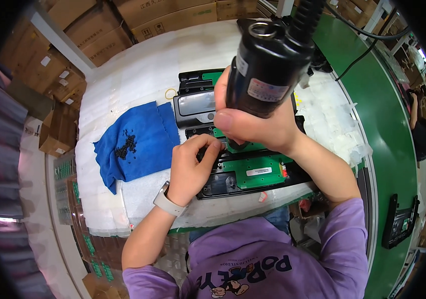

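Observation:
My right hand (265,130) is wrapped round a black electric screwdriver (270,62), held upright with a ribbed cable at its top. The tool's tip is hidden behind my hand, over a black plastic housing with a green circuit board. My left hand (189,167) rests at the left end of that housing, thumb and forefinger pinched together; whatever they hold is too small or hidden to name. Nearer to me lies another black housing (216,185) with a green circuit board (245,178). Beyond my hands are a smooth black housing (193,107) and one more with a green board.
A blue cloth (155,132) at left bears a pile of small black screws (127,145). A yellow rubber band (170,93) lies past it. Cartons (168,22) stand behind the white-covered table (138,65). At right runs a green surface (345,55) with a black housing (392,226); another person (425,129) is beyond.

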`<action>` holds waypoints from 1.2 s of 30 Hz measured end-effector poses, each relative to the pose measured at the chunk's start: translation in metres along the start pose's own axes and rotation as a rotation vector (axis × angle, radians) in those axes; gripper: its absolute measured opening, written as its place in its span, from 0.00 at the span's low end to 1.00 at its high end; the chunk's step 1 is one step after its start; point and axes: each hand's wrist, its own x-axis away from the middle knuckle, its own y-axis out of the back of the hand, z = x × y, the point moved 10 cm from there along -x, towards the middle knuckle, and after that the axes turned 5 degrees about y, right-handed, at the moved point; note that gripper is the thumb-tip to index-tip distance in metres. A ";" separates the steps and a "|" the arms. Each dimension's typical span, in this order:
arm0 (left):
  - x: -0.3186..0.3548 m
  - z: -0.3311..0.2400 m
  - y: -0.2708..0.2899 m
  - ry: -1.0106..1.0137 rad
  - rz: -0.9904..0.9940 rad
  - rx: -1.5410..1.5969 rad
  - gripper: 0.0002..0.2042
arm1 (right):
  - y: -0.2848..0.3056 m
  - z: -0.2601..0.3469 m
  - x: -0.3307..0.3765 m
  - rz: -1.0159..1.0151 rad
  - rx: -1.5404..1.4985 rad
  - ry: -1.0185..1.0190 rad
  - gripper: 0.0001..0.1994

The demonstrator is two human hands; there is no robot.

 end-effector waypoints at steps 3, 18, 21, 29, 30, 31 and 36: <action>0.001 0.001 0.001 0.016 -0.018 0.015 0.06 | 0.002 0.001 0.004 0.023 -0.038 -0.018 0.10; 0.000 -0.018 0.003 -0.107 0.043 0.012 0.06 | 0.043 0.035 0.005 -0.033 -0.374 0.218 0.18; 0.003 -0.030 0.004 -0.208 0.057 0.038 0.05 | 0.054 0.041 0.006 -0.121 -0.584 0.302 0.15; 0.004 -0.029 0.000 -0.190 0.100 0.062 0.05 | 0.048 0.033 0.009 -0.114 -0.590 0.285 0.15; 0.005 -0.030 0.001 -0.195 0.094 0.075 0.05 | 0.046 0.033 0.009 -0.110 -0.588 0.280 0.15; 0.005 -0.031 0.001 -0.201 0.089 0.086 0.05 | 0.044 0.033 0.009 -0.106 -0.588 0.275 0.15; 0.010 -0.031 -0.001 -0.247 0.048 0.063 0.04 | 0.047 0.022 0.013 -0.250 -0.496 0.156 0.13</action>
